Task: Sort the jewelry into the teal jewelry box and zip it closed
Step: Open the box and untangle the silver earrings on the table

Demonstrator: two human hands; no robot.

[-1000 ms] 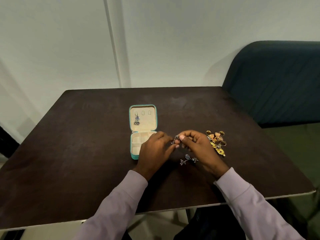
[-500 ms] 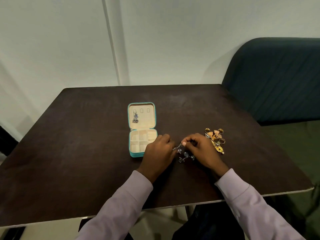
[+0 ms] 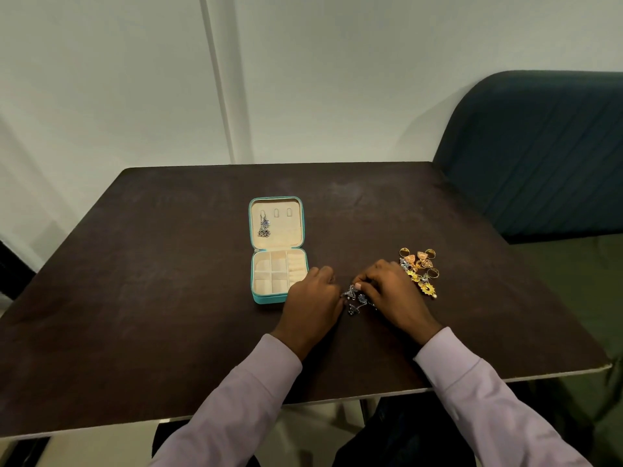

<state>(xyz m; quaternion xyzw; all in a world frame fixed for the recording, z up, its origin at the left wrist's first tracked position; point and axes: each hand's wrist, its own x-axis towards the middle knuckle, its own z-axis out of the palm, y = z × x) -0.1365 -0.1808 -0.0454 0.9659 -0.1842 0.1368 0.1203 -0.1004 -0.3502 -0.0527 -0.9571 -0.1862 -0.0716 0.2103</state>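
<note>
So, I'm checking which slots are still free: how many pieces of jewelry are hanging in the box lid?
1: a silver dangle earring hangs at the left of the teal jewelry box's open lid; the two holders to its right look empty.

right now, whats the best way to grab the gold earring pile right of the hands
Judging by the head view, take one piece at a time from the gold earring pile, pinching a round hoop at the far, upper edge, coming from above and the right. The pieces lie flat and tangled on the table, and the right hand blocks the left side.
</note>
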